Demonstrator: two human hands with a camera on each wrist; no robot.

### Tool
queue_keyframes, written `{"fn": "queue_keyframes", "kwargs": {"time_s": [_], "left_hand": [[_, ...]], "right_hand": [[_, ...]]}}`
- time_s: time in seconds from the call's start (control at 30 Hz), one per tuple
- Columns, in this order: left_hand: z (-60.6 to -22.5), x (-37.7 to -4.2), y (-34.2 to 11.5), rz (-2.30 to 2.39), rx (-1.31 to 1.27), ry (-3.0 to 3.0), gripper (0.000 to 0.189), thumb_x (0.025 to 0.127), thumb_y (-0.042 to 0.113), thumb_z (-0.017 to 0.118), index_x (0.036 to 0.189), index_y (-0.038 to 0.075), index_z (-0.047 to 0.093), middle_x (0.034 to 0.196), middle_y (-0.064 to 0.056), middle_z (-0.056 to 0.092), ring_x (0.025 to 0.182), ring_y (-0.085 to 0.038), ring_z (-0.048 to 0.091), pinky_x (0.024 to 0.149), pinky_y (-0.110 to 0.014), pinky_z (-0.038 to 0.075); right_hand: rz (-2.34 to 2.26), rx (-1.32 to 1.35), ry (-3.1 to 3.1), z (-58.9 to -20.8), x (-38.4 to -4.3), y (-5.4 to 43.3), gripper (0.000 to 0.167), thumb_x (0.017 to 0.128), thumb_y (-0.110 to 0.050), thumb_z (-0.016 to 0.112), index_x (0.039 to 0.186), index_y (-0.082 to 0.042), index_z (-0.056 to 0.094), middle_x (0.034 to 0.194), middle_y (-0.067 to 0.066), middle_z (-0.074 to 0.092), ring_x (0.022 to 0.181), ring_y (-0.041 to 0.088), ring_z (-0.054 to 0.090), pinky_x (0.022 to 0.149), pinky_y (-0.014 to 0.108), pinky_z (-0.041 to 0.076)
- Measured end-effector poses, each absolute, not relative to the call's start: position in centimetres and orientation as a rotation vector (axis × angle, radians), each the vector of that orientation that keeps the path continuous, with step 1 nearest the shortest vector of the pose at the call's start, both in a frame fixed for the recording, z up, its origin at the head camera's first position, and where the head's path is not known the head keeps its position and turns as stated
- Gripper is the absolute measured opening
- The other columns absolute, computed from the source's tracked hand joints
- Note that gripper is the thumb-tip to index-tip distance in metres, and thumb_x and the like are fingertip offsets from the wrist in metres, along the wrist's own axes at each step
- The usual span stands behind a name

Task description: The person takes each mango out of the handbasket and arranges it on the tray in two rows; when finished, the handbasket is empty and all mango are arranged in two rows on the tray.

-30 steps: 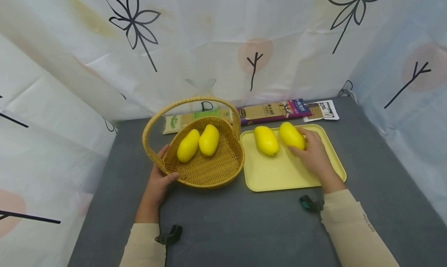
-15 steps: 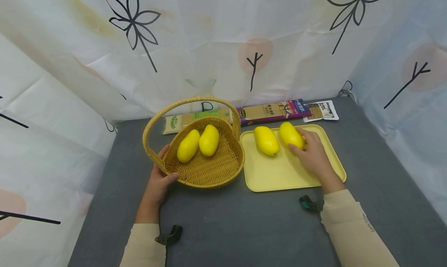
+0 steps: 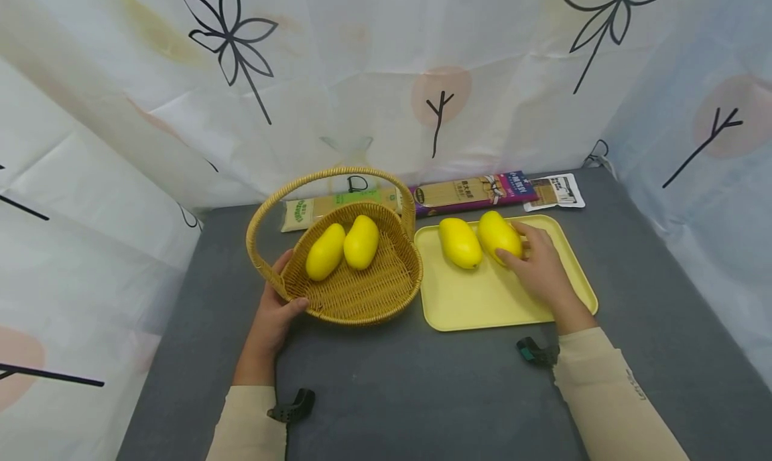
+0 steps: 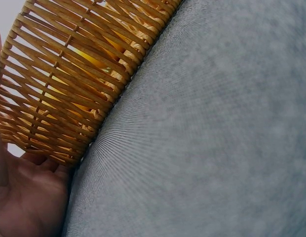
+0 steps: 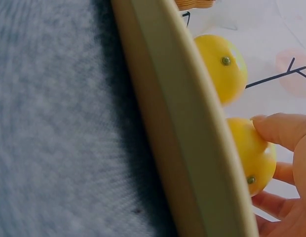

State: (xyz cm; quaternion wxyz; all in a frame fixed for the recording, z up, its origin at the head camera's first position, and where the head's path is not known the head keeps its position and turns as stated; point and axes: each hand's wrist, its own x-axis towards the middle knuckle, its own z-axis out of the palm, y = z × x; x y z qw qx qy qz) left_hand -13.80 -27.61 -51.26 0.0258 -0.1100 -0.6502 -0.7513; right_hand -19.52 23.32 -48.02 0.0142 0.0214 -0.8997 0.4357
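My left hand (image 3: 277, 317) holds the left side of a round wicker basket (image 3: 362, 303), its thumb over the rim. Two yellow mangoes lie inside, one left (image 3: 324, 252) and one right (image 3: 361, 242); the left wrist view shows hints of yellow through the weave (image 4: 69, 74). On a pale yellow tray (image 3: 470, 307) lie two more mangoes. My right hand (image 3: 543, 270) has thumb and fingers around the right-hand mango (image 3: 499, 233); in the right wrist view the thumb rests on that mango (image 5: 249, 148). The other mango (image 3: 460, 243) lies just left of it, untouched.
Behind the basket lies a green-and-clear noodle packet (image 3: 338, 203). A purple pasta packet (image 3: 473, 191) and a small white-edged pouch (image 3: 555, 191) lie behind the tray. The grey table (image 3: 422, 394) meets a patterned curtain (image 3: 386, 112) at the back. The basket's tall handle (image 3: 328, 173) arches upward.
The right-hand mango has shifted slightly left on the tray, closer to its neighbour, with the right fingers at its side. My left hand and the basket have stayed put.
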Motion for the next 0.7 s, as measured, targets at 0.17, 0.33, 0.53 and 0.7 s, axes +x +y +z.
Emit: {"fn": "queue_keyframes", "kwargs": {"time_s": [0.17,0.33,0.53,0.7], "left_hand": [[-51.42,-13.79,-27.69,-2.319,-0.324,-2.020,0.094,0.096,-0.013,0.075,0.173,0.017,0.030,0.172,-0.014,0.033,0.147,-0.026,0.044,0.113,-0.032,0.042],[-51.39,-13.76,-27.67,-2.314,-0.319,-2.025,0.095,0.096,-0.014,0.075,0.173,0.017,0.030,0.172,-0.014,0.032,0.147,-0.026,0.043,0.113,-0.032,0.041],[-51.25,-13.82,-27.63,-2.313,-0.337,-2.026,0.094,0.096,-0.014,0.074,0.173,0.017,0.029,0.173,-0.014,0.031,0.147,-0.027,0.043,0.113,-0.032,0.041],[-51.31,-13.83,-27.68,-2.312,-0.330,-2.030,0.094,0.096,-0.013,0.075,0.173,0.017,0.030,0.173,-0.014,0.031,0.147,-0.027,0.043,0.113,-0.032,0.041]], "right_hand": [[1.371,0.058,-2.813,-48.06,-19.50,23.29,0.074,0.108,-0.026,0.072,0.165,0.004,0.036,0.156,0.034,0.037,0.132,0.050,0.048,0.110,0.065,0.044],[1.363,0.046,-2.814,-48.06,-19.53,23.32,0.074,0.108,-0.027,0.073,0.164,0.005,0.037,0.157,0.033,0.039,0.133,0.050,0.047,0.110,0.064,0.044],[1.374,0.025,-2.794,-48.12,-19.50,23.34,0.075,0.107,-0.026,0.074,0.165,0.005,0.037,0.154,0.033,0.040,0.132,0.050,0.049,0.110,0.064,0.045],[1.390,0.023,-2.788,-47.90,-19.40,23.30,0.077,0.108,-0.028,0.073,0.166,0.005,0.034,0.154,0.034,0.038,0.132,0.051,0.049,0.109,0.064,0.045]]}}
